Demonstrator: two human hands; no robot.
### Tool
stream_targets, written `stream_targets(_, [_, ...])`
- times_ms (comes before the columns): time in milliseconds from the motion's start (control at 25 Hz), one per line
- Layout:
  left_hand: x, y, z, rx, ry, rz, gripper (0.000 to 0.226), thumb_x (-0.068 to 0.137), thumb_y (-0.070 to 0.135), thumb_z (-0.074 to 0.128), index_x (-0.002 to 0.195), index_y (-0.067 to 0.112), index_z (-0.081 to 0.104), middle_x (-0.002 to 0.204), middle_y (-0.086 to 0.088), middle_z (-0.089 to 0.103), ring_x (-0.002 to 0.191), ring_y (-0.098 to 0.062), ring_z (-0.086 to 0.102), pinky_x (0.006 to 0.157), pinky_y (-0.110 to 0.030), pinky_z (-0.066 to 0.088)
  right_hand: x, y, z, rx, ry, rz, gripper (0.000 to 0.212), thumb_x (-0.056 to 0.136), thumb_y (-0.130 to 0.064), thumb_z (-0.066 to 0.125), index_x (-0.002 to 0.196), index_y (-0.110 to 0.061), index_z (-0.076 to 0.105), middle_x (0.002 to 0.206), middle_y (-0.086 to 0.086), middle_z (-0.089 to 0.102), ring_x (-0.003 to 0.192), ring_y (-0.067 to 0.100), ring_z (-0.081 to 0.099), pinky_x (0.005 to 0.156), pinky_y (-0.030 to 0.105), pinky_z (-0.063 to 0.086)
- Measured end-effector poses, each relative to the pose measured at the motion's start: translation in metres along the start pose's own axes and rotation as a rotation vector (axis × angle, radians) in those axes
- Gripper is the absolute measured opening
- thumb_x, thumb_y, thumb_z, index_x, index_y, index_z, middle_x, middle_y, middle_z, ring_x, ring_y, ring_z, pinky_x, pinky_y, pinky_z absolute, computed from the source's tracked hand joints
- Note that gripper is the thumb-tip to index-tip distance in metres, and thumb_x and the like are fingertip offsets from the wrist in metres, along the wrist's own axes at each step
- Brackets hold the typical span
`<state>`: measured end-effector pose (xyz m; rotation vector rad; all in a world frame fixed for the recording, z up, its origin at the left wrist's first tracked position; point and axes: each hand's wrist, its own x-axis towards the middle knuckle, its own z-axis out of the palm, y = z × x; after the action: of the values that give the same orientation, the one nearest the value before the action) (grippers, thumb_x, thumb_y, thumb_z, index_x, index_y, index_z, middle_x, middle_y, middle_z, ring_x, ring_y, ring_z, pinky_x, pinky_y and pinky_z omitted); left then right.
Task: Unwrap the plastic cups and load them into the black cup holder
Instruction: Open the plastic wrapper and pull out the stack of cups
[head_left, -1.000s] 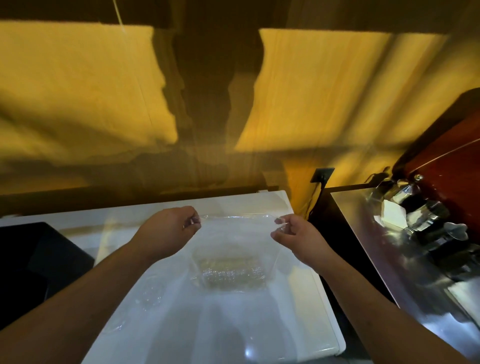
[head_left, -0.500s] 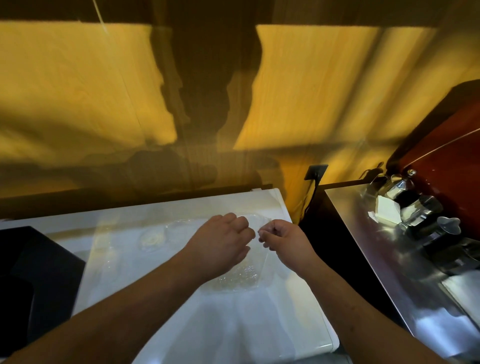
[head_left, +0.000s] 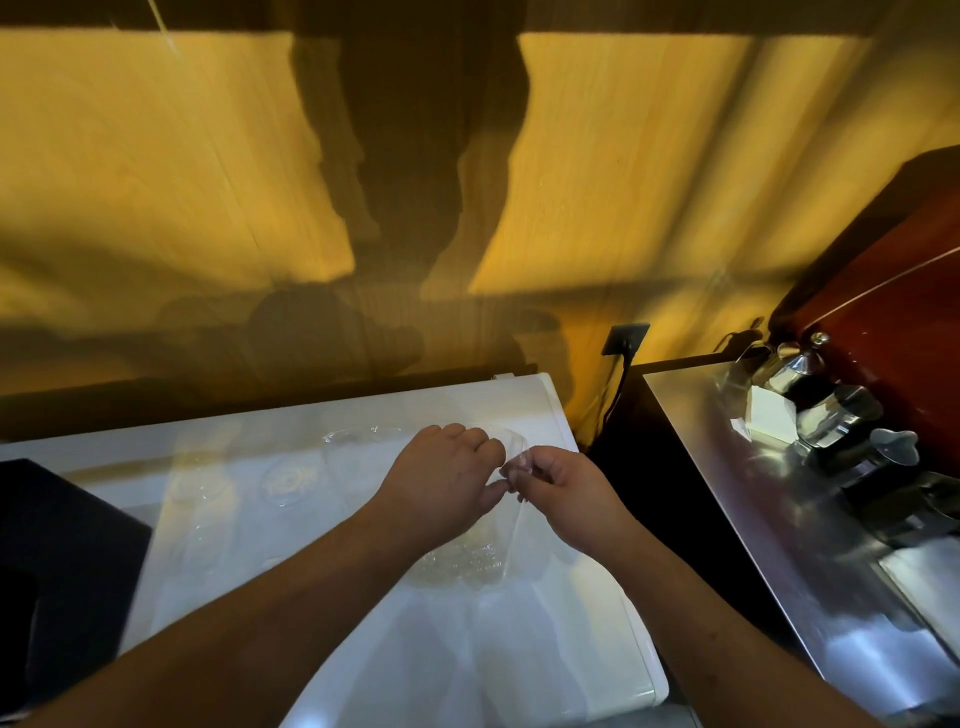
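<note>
A clear plastic wrapper (head_left: 511, 525) with a stack of clear plastic cups (head_left: 462, 564) inside hangs over the white surface (head_left: 519, 649). My left hand (head_left: 441, 483) and my right hand (head_left: 563, 493) meet at the wrapper's top edge, fingertips almost touching, and both pinch the film. The cups are faint and partly hidden behind my left hand. A black object (head_left: 57, 571), possibly the cup holder, sits at the left edge; its shape is unclear.
More clear plastic pieces (head_left: 285, 480) lie on the white surface to the left. A steel counter (head_left: 769, 525) to the right carries metal jugs (head_left: 810, 379) and a white box (head_left: 769, 415). A dark gap separates it from the white surface. A wooden wall stands behind.
My hands were apart, stretching the wrapper's top wide. They came together at its right end, and the wrapper with the cups shifted right.
</note>
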<state>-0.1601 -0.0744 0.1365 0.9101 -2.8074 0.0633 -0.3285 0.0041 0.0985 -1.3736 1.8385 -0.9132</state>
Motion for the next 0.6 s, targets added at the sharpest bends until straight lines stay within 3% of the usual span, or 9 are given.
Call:
stream_targets(120, [-0.001,-0.004,-0.006,-0.007,-0.018,-0.008,0.033,0.107,0.042,0.048,0.118,0.024,0.073,0.104,0.002,0.077,0.086,-0.016,0.067,0.078,-0.027,0.047,0.004,0.004,-0.001,-0.032,0.040,-0.019,0.019,0.099,-0.043,0.060,0.082,-0.046,0.067,0.088,-0.026,0.069,0.087,-0.002,0.064,0.066,0.019,0.051])
stream_targets(360, [0.003,-0.016,-0.042,-0.136,-0.006,-0.173,0.016,0.097,0.037,0.058,0.098,0.028,0.071,0.088,0.007,0.074,0.076,-0.015,0.063,0.065,-0.030,0.056,0.007,0.008,0.000,-0.089,0.071,-0.034,0.015,0.097,-0.047,0.057,0.086,-0.056,0.063,0.094,-0.036,0.065,0.090,-0.009,0.062,0.067,0.016,0.051])
stream_targets(480, [0.010,-0.023,-0.055,-0.115,-0.007,-0.203,0.010,0.094,0.033,0.060,0.093,0.027,0.068,0.082,0.007,0.071,0.070,-0.014,0.060,0.058,-0.026,0.047,0.008,0.011,0.001,-0.099,0.097,-0.001,0.008,0.096,-0.048,0.059,0.090,-0.048,0.064,0.094,-0.030,0.067,0.088,-0.005,0.063,0.065,0.023,0.058])
stream_targets(600, [0.011,-0.021,-0.057,-0.135,0.099,-0.228,0.008,0.092,0.034,0.064,0.089,0.027,0.067,0.079,0.009,0.070,0.064,-0.010,0.055,0.050,-0.020,0.033,0.007,0.006,0.006,-0.054,0.104,0.007,0.006,0.091,-0.055,0.061,0.096,-0.051,0.061,0.098,-0.036,0.064,0.095,-0.011,0.060,0.062,0.009,0.049])
